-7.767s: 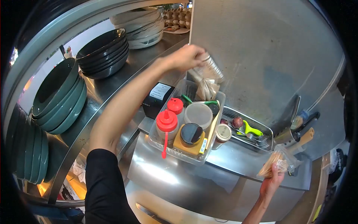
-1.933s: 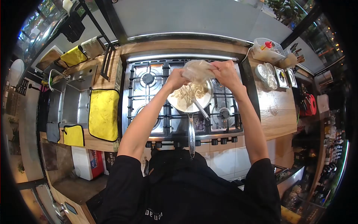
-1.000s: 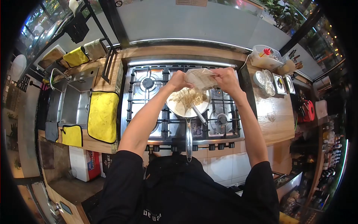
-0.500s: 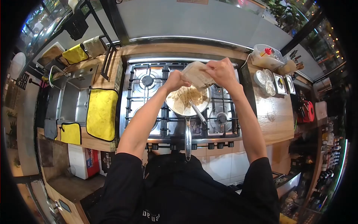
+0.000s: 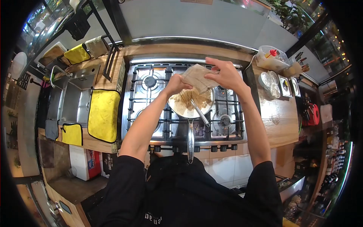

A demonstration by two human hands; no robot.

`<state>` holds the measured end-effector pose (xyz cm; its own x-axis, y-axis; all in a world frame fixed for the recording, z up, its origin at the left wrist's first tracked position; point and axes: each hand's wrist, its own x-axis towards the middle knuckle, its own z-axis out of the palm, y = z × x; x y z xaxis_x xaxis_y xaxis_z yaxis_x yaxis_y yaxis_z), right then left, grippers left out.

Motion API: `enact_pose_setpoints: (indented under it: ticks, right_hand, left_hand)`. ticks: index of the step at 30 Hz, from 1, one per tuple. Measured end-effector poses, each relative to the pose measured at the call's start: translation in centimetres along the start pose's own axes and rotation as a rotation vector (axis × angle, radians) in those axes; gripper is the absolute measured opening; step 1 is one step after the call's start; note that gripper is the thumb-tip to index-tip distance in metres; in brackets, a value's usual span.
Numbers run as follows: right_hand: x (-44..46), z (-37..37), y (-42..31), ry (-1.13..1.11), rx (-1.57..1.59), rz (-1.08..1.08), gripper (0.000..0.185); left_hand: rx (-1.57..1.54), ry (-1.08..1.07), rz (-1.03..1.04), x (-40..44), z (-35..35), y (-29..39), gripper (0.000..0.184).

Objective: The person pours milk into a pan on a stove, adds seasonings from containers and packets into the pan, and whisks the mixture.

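A clear plastic bag (image 5: 197, 76), with some pale brown residue showing through it, is tilted over the far side of the pan. My left hand (image 5: 177, 84) pinches its left edge. Fingers apart, my right hand (image 5: 226, 75) is at the bag's right side, its thumb close to or touching the plastic. Below them, a light-coloured pan (image 5: 174, 108) sits on the stove with its metal handle towards me. Tan powder (image 5: 194, 100) lies heaped over pale contents inside. A whisk (image 5: 198, 110) rests in the powder, its handle leaning over the pan's right rim.
Black grates cover the gas stove (image 5: 149, 138) around the pan. On the left are a sink (image 5: 75, 100) and a yellow cloth (image 5: 103, 115). The right counter (image 5: 278, 117) holds a plastic tub (image 5: 271, 60) and a bowl (image 5: 265, 80).
The fingers of my right hand have spread and come off the bag's top edge. My left hand still grips the bag, which has shifted slightly. Pan and whisk look unmoved.
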<state>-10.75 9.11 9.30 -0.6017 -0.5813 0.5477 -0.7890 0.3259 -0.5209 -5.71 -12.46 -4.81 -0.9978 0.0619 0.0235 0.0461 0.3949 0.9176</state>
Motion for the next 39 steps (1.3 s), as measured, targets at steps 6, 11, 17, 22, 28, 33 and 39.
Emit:
enact_pose_setpoints:
  ticks: [6,11,17,22,28,33,39]
  right_hand:
    - [-1.1,-1.7,1.5,-0.197,-0.010,0.141,0.019]
    - [-0.8,-1.7,-0.2,-0.249,-0.052,0.250,0.016]
    - [-2.0,-0.3,2.7,-0.111,0.005,0.048,0.016]
    - [-1.4,-0.8,1.5,-0.287,-0.245,0.191,0.013]
    - [-1.5,0.3,2.8,-0.034,0.026,-0.022,0.011]
    - [-1.5,0.1,2.6,-0.154,-0.115,0.051,0.012]
    - [-1.7,-0.4,2.2,-0.231,-0.165,0.245,0.011]
  left_hand:
    - [0.042,-0.012,-0.007,0.3,-0.1,-1.9,0.024]
    - [0.011,-0.019,-0.046,0.3,-0.2,0.4,0.023]
    - [0.042,-0.037,-0.152,0.5,-0.5,0.5,0.024]
    - [0.091,-0.039,-0.170,0.5,-0.3,1.2,0.022]
    - [-0.186,-0.021,-0.025,0.9,-0.3,-0.2,0.022]
    - [0.034,-0.037,-0.140,0.5,-0.4,0.9,0.024]
    - [-0.053,-0.035,-0.195,0.8,-0.1,-0.4,0.022]
